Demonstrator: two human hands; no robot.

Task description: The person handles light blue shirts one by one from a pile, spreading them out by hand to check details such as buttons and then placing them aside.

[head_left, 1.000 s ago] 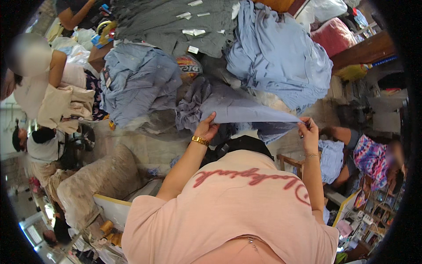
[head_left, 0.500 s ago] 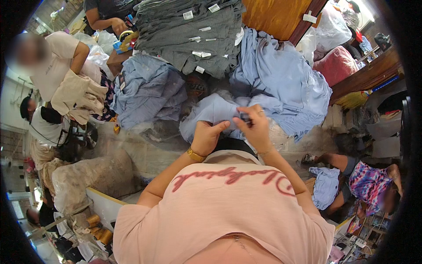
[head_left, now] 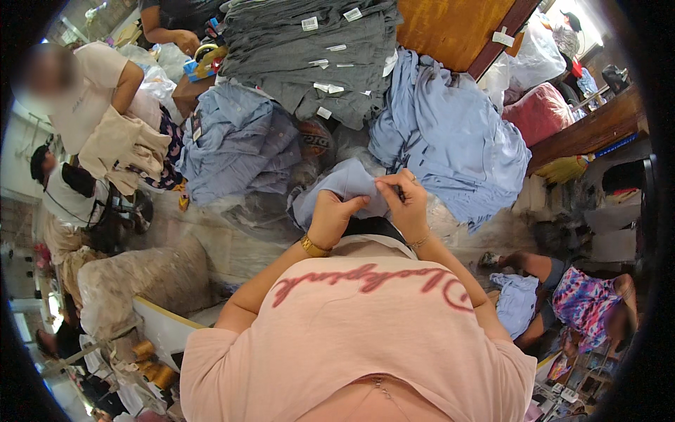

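Observation:
My left hand point(head_left: 332, 217), with a gold bracelet at the wrist, and my right hand point(head_left: 403, 202) are close together in front of my chest. Both grip a light blue garment point(head_left: 339, 184), bunched and folded between them. The right fingers pinch its upper edge. The garment hangs down to my pink shirt, which hides its lower part.
A heap of light blue garments point(head_left: 450, 133) lies ahead right, a folded blue stack point(head_left: 235, 144) ahead left, and a grey tagged stack point(head_left: 309, 49) beyond. A person holding beige cloth point(head_left: 119, 151) stands at left. Another person in a patterned top point(head_left: 583, 302) sits at right.
A second ago my hands were spread wide, holding the garment stretched out. They have come together and the garment is now folded and bunched between them.

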